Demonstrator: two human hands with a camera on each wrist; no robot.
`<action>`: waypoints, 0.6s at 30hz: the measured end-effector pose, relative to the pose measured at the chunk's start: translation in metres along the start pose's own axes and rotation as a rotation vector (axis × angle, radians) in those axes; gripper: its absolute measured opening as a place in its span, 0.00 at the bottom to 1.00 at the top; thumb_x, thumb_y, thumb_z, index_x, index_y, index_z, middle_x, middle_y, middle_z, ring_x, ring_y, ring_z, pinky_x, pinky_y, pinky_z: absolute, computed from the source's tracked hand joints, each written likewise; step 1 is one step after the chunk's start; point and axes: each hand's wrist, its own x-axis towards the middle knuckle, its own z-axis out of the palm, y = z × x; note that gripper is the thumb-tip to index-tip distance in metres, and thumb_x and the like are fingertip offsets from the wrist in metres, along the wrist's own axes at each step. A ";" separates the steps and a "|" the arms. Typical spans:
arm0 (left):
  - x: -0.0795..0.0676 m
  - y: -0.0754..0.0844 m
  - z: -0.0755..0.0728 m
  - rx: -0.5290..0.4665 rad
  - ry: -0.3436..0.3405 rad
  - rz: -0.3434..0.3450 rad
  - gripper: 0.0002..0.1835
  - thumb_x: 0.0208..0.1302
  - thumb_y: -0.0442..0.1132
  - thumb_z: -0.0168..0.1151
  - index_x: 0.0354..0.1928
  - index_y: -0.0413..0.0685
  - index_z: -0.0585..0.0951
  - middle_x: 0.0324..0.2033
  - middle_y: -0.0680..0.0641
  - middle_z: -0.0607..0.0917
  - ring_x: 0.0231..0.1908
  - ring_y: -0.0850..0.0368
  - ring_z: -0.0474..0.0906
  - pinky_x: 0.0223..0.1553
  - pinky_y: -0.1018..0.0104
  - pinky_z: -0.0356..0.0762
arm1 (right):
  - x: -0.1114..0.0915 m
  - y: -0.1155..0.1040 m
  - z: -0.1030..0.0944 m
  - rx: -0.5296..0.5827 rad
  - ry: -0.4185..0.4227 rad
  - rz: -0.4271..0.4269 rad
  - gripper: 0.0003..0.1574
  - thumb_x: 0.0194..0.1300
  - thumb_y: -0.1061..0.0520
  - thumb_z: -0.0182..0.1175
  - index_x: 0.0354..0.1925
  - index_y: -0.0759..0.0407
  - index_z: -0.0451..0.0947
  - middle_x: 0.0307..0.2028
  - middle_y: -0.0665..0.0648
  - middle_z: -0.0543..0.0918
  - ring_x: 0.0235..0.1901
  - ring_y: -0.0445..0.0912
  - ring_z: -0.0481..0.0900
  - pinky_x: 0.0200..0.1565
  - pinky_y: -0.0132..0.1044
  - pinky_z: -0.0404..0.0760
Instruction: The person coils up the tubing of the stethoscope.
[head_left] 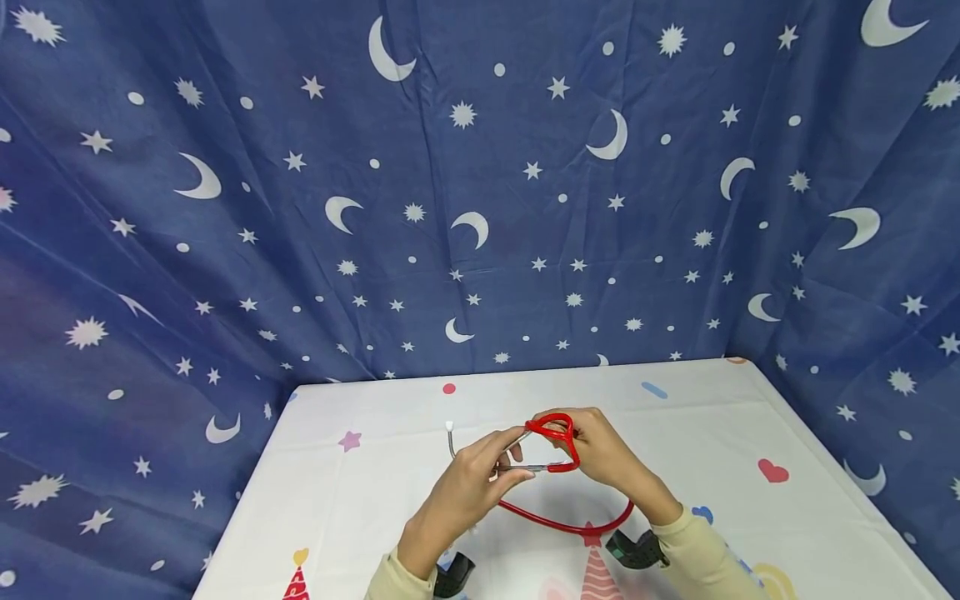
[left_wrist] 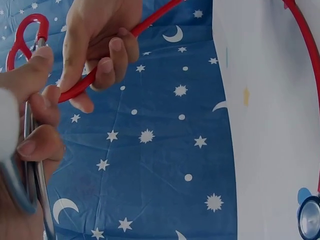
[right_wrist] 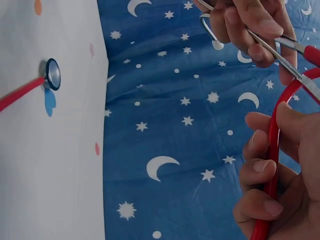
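Both hands hold a red stethoscope (head_left: 558,525) above the table. The left hand (head_left: 472,479) grips its two metal ear tubes (right_wrist: 272,50), with a white ear tip (head_left: 450,426) sticking up beyond the fingers. Around the red tubing, just below the fork, curl the fingers of the right hand (right_wrist: 265,175). Between the hands the red fork (head_left: 572,442) bends into a loop. The rest of the tubing hangs in a curve down toward the tabletop. In the right wrist view the round metal chest piece (right_wrist: 53,74) lies at the table surface.
A white cloth with coloured prints covers the table (head_left: 360,508). Behind and at both sides hangs a blue curtain (head_left: 420,250) with moons and stars. Dark wrist cameras (head_left: 636,550) are strapped at both sleeves.
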 end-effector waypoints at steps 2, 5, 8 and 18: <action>-0.001 -0.001 -0.002 -0.007 -0.021 -0.007 0.29 0.58 0.38 0.71 0.61 0.41 0.73 0.35 0.50 0.83 0.27 0.69 0.77 0.29 0.81 0.76 | -0.002 0.000 0.002 -0.013 0.009 0.024 0.09 0.61 0.66 0.65 0.41 0.57 0.86 0.30 0.51 0.87 0.29 0.38 0.77 0.35 0.32 0.79; -0.002 -0.002 -0.005 0.002 -0.047 -0.009 0.29 0.60 0.37 0.69 0.62 0.40 0.73 0.36 0.50 0.83 0.28 0.68 0.78 0.30 0.79 0.77 | -0.004 0.001 0.005 -0.032 0.025 0.047 0.04 0.63 0.62 0.65 0.33 0.54 0.84 0.23 0.49 0.83 0.27 0.36 0.73 0.33 0.31 0.74; -0.002 -0.003 -0.008 0.029 -0.061 0.007 0.28 0.61 0.35 0.68 0.63 0.39 0.72 0.37 0.50 0.82 0.30 0.67 0.78 0.32 0.77 0.77 | -0.006 0.001 0.008 -0.036 0.046 0.044 0.05 0.64 0.58 0.65 0.30 0.51 0.83 0.21 0.46 0.81 0.26 0.36 0.70 0.32 0.32 0.71; -0.002 -0.003 -0.013 0.042 -0.029 -0.087 0.27 0.63 0.38 0.67 0.63 0.43 0.73 0.36 0.52 0.82 0.30 0.69 0.75 0.31 0.79 0.75 | -0.011 0.003 0.018 -0.045 0.021 0.053 0.14 0.70 0.49 0.59 0.45 0.55 0.85 0.26 0.45 0.83 0.26 0.34 0.73 0.28 0.28 0.76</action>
